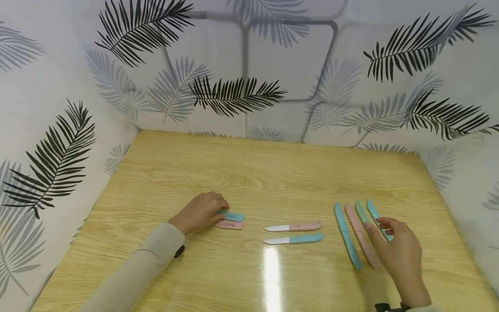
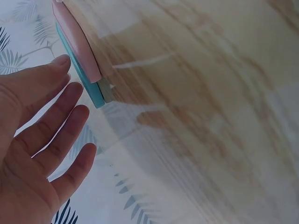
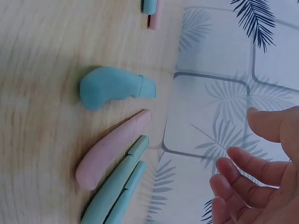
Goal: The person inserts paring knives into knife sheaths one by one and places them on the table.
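At the left of the table, my left hand (image 1: 202, 213) is at the left ends of a blue blade cover (image 1: 236, 217) and a pink blade cover (image 1: 231, 225). Its fingers are spread apart beside them in the left wrist view. My right hand (image 1: 401, 247) hovers over the right-hand row of sheathed knives with loosely bent fingers and nothing between them. That row has a blue knife (image 1: 348, 238), a pink knife (image 1: 361, 237), a green knife (image 1: 361, 211) and another blue knife (image 1: 373, 210), partly hidden by the hand.
Between the hands lie two bare white-bladed knives, one with a pink handle (image 1: 306, 226) and one with a blue handle (image 1: 306, 238), blades pointing left. The wood-grain table (image 1: 234, 173) meets a leaf-patterned backdrop (image 1: 273, 117) at its back and sides.
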The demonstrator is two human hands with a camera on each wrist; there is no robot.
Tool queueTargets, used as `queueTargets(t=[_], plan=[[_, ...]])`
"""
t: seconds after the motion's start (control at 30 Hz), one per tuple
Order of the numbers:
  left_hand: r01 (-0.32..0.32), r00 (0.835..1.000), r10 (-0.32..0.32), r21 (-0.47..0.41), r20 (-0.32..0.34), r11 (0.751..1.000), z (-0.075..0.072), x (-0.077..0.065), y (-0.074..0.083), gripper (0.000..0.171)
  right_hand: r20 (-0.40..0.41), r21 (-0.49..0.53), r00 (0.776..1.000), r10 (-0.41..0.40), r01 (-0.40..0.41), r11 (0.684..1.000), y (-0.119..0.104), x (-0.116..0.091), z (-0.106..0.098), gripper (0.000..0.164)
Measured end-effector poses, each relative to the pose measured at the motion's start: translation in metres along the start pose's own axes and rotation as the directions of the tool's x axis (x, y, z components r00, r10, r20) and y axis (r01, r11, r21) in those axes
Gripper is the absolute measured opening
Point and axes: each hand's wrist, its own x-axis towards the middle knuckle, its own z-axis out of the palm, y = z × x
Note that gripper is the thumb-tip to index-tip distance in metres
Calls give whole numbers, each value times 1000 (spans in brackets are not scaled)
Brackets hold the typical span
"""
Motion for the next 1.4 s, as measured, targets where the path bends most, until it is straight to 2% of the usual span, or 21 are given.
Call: queueTargets(t=[0.1, 0.3, 0.63, 0.83, 1.03, 1.4], plan=[[-4, 1000, 4, -4, 1, 1000, 0, 0, 0, 26, -9, 20, 1000, -2, 2, 1000, -2, -7, 4, 37], [-25, 1000, 25, -33, 0, 999, 0, 3, 2, 24, 10, 62, 998, 58, -58, 996, -19, -23, 10, 40], [-17, 999, 18, -56, 27, 998, -1, 8, 4, 25, 9, 83, 999, 39, -40, 996, -45, -38, 19, 39], [-14, 999, 17, -70, 45, 997, 1, 12, 5, 24, -4, 86, 999, 33, -33, 996, -51, -42, 21, 37], [-22, 999, 25, -66, 46, 998, 0, 16, 6, 23, 30, 94, 998, 57, -60, 994, -55, -45, 20, 39], [-41, 998, 43, -38, 53, 998, 2, 25, 7, 17, 54, 99, 997, 51, -56, 994, -57, -49, 22, 39]])
